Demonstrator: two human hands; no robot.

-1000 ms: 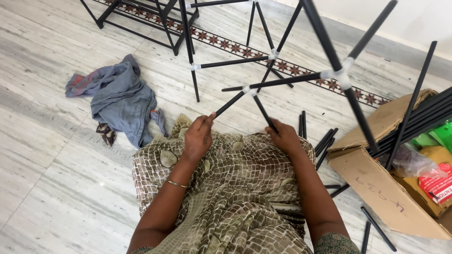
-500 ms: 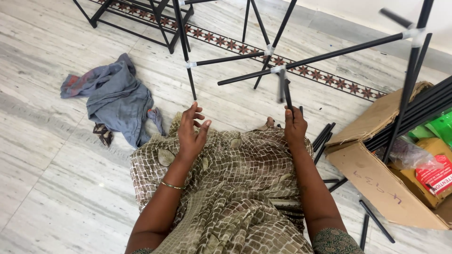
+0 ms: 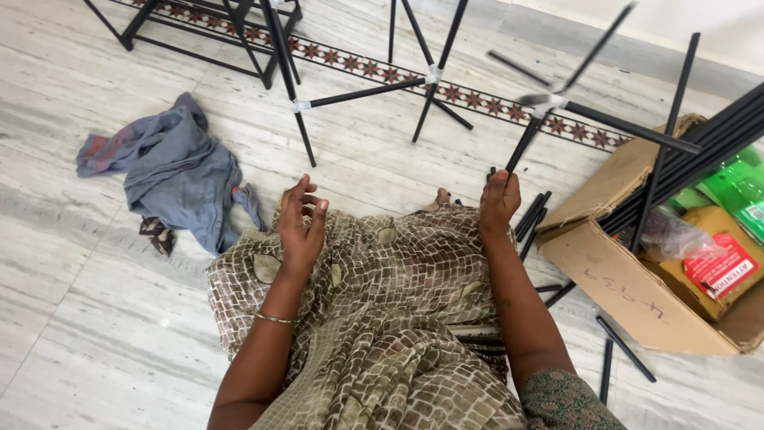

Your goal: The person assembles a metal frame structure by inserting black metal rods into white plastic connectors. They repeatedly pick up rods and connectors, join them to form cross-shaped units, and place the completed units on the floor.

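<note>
The right hand (image 3: pixel 500 201) is closed around the lower end of a black rod (image 3: pixel 524 145), which rises up to a white connector (image 3: pixel 547 103) joining several other black rods. This held piece is in the air above the marble floor (image 3: pixel 95 263), just left of a cardboard box (image 3: pixel 629 291). The left hand (image 3: pixel 301 223) is empty, with its fingers half open and curled, above the patterned cloth (image 3: pixel 382 295) on the person's lap. Far to the left, a grey cloth (image 3: pixel 175 175) lies crumpled on the floor. Loose black rods (image 3: pixel 625 349) lie on the floor near the box.
</note>
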